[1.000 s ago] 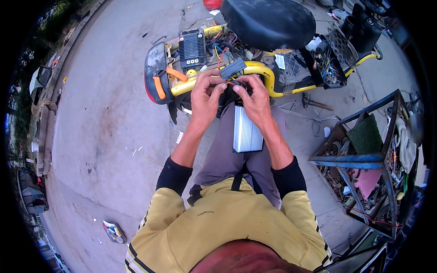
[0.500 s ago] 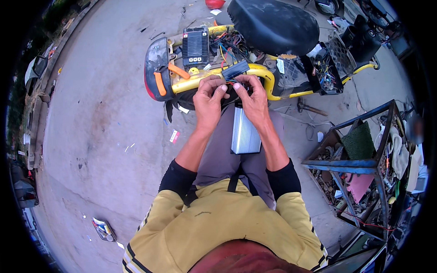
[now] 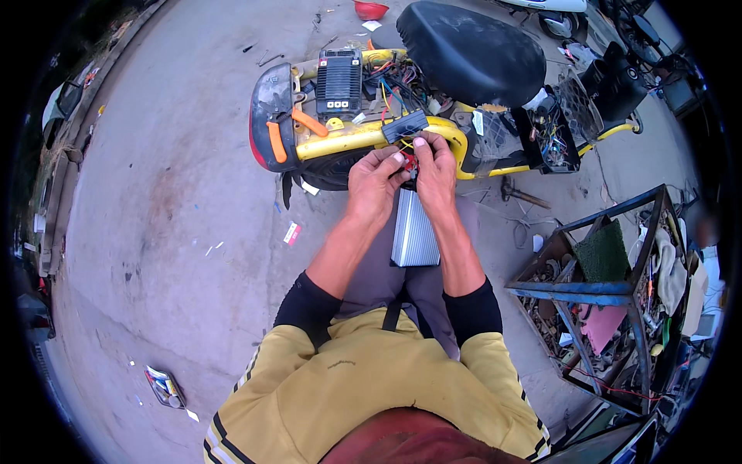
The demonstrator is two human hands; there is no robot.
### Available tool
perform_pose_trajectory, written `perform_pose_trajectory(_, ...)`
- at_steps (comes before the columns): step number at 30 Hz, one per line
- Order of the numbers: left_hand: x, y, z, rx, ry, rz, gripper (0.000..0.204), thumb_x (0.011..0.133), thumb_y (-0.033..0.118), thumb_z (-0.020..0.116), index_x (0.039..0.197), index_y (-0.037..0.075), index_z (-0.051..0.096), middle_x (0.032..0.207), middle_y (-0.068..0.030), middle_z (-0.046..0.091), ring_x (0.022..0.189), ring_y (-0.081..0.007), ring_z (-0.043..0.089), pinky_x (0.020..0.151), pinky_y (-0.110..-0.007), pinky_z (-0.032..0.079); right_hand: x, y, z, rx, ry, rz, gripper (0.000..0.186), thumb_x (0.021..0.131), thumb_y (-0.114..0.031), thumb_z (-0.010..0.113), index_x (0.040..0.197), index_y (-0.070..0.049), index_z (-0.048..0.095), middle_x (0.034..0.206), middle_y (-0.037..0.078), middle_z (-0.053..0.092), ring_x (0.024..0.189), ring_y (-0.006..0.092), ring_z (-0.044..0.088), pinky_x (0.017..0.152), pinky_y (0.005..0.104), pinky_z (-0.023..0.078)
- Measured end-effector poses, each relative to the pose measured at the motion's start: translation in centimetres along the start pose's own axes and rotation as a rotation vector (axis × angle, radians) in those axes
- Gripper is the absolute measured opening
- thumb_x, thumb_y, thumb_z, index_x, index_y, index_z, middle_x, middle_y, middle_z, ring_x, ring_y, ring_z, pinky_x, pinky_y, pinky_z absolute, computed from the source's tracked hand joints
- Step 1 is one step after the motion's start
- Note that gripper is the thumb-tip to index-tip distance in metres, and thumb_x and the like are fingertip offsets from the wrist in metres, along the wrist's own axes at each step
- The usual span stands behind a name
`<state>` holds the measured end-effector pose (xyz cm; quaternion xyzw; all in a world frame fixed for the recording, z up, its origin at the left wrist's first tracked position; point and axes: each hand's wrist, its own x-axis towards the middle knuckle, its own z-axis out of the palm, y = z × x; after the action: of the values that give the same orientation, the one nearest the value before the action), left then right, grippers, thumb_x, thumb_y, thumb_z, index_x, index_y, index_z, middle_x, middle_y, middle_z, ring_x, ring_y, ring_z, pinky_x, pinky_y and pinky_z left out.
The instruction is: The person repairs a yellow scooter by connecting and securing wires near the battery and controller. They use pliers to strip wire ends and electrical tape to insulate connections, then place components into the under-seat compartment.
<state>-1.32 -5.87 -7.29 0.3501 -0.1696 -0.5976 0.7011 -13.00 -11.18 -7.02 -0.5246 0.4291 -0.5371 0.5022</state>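
My left hand [image 3: 374, 184] and my right hand [image 3: 435, 166] meet beside the yellow frame tube of an electric scooter [image 3: 340, 141]. Both are closed, fingertips pinching thin wires [image 3: 406, 145]. Something small and red [image 3: 410, 162] shows between them, mostly covered by the fingers. Below, a silver ribbed controller box [image 3: 416, 236] rests on my lap, its upper end under my hands. Just beyond my fingers, a dark ribbed block [image 3: 404, 126] lies against the tube. Loose coloured wires [image 3: 398, 83] spill out of the frame behind it.
Orange-handled pliers [image 3: 277, 141] straddle the scooter's tail, near a black finned unit [image 3: 338, 81]. The black seat [image 3: 473, 56] is tilted over the frame. On the ground at right lies a hammer [image 3: 529, 196]. A metal-framed bin of scrap [image 3: 572, 288] stands nearer on the right.
My hands have shifted slightly and turned; the left has dropped below the right and moved rightward. A red piece and a yellow wire now show between the fingers. The whole view has shifted a little.
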Motion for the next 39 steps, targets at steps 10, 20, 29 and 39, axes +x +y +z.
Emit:
perform_pose_trajectory(10, -1.1, 6.8, 0.2, 1.168, 0.025, 0.789, 0.025, 0.097, 0.001, 0.075, 0.12, -0.003, 0.067, 0.101, -0.0087, 0.072, 0.091, -0.0178, 0.071, 0.073, -0.034, 0.059, 0.1, 0.4, -0.2, -0.184, 0.014, -0.112, 0.024, 0.107, -0.02, 0.07, 0.119, 0.001, 0.071, 0.105, 0.012, 0.074, 0.097, 0.0209, 0.069, 0.09, 0.0367, 0.055)
perform_pose_trajectory(20, 3.1, 9.3, 0.0, 1.077, -0.107, 0.407, 0.022, 0.105, 0.01, 0.071, 0.121, -0.003, 0.076, 0.103, -0.0079, 0.075, 0.089, -0.0158, 0.069, 0.08, -0.032, 0.056, -0.1, 0.0, -0.4, -0.266, 0.028, -0.2, 0.02, 0.099, -0.015, 0.076, 0.113, -0.001, 0.074, 0.107, 0.012, 0.073, 0.097, 0.026, 0.07, 0.089, 0.0381, 0.054)
perform_pose_trajectory(29, 3.3, 7.7, -0.5, 0.711, -0.225, 0.268, 0.04, 0.108, 0.007, 0.066, 0.147, -0.004, 0.061, 0.118, -0.0117, 0.075, 0.109, -0.0152, 0.071, 0.09, -0.03, 0.057, -0.2, -0.3, -1.1, -0.203, -0.009, -0.184, 0.018, 0.097, -0.013, 0.077, 0.111, -0.002, 0.074, 0.107, 0.012, 0.073, 0.101, 0.0276, 0.07, 0.092, 0.0384, 0.054)
perform_pose_trajectory(39, 2.7, 7.1, -1.1, 0.704, -0.114, 0.162, 0.04, 0.104, 0.002, 0.068, 0.142, -0.008, 0.062, 0.123, -0.014, 0.077, 0.109, -0.017, 0.073, 0.089, -0.031, 0.06, -0.6, -1.5, -1.0, -0.327, -0.073, -0.369, 0.014, 0.098, -0.008, 0.076, 0.111, -0.002, 0.077, 0.106, 0.011, 0.071, 0.099, 0.0256, 0.07, 0.088, 0.0362, 0.054)
